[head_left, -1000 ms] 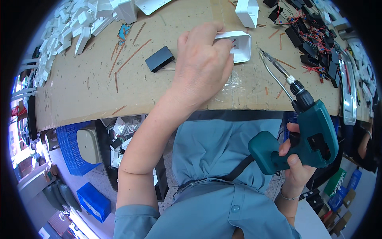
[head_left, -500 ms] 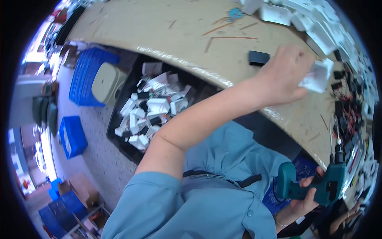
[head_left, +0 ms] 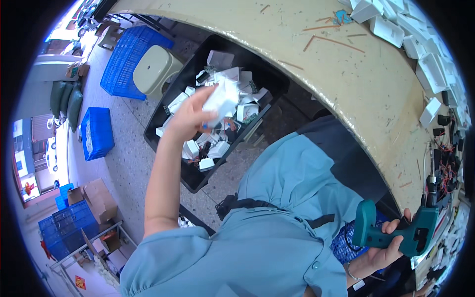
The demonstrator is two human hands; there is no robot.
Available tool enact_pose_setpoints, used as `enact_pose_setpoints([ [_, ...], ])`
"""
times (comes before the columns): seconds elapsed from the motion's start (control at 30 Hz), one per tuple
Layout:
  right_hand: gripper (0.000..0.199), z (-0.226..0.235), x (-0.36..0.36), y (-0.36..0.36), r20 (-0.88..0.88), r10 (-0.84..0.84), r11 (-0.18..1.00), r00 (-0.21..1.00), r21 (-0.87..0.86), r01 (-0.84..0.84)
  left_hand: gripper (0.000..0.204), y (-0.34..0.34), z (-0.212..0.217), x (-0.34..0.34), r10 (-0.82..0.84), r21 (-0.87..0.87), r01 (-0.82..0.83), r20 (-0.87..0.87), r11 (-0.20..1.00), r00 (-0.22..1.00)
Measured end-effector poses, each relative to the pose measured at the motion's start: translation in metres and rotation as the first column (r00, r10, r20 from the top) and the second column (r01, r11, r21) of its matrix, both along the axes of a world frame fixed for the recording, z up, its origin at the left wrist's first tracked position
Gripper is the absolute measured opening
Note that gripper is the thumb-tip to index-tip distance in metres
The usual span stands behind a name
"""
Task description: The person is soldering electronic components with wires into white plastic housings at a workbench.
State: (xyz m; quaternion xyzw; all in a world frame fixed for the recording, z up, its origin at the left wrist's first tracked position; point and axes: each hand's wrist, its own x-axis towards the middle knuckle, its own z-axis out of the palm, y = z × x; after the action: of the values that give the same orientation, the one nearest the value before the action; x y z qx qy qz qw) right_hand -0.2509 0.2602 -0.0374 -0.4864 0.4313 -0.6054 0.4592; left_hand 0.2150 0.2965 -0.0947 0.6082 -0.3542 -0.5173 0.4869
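In the head view, a white case (head_left: 222, 101) was held near the middle of the frame, left of centre, over the black bin (head_left: 267, 69). It was pinched between the thumb and fingers of the left hand (head_left: 190, 116), though its outline was blurred; whether the heap beneath was touched could not be told. At the lower right, the grip of a teal tool (head_left: 420, 232) was wrapped by the fingers of the right hand (head_left: 388, 247), and its nose was pointed up the frame, alongside the table (head_left: 366, 84).

Much of the work could be judged done: the bin was well filled with white pieces (head_left: 217, 59), among which wires and dark parts were seen. The held case was judged to be nearly finished with, since it had been brought over that heap but not yet let go.

Plenty seemed to be left. A pile of white shells (head_left: 430, 72) was spread along the upper right, and black boxes (head_left: 445, 171) with red wires were heaped below it. Copper-coloured strips (head_left: 341, 44) were scattered on the table at the top. Whether anything was fitted inside the held case could not be made out.
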Motion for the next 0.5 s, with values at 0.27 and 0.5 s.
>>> enact_pose_setpoints([
  [0.27,0.067,-0.005,0.003,-0.006,0.07,0.085,0.996,0.994,-0.001,-0.085,0.057,0.041,-0.027,0.01,-0.094,0.252,-0.118,0.692,0.96,0.716],
  [0.5,0.069,-0.007,-0.005,-0.006,0.228,0.087,0.996,0.97,0.009,-0.091,0.035,-0.115,0.065,-0.027,0.035,-0.345,0.189,0.552,0.919,0.833],
])
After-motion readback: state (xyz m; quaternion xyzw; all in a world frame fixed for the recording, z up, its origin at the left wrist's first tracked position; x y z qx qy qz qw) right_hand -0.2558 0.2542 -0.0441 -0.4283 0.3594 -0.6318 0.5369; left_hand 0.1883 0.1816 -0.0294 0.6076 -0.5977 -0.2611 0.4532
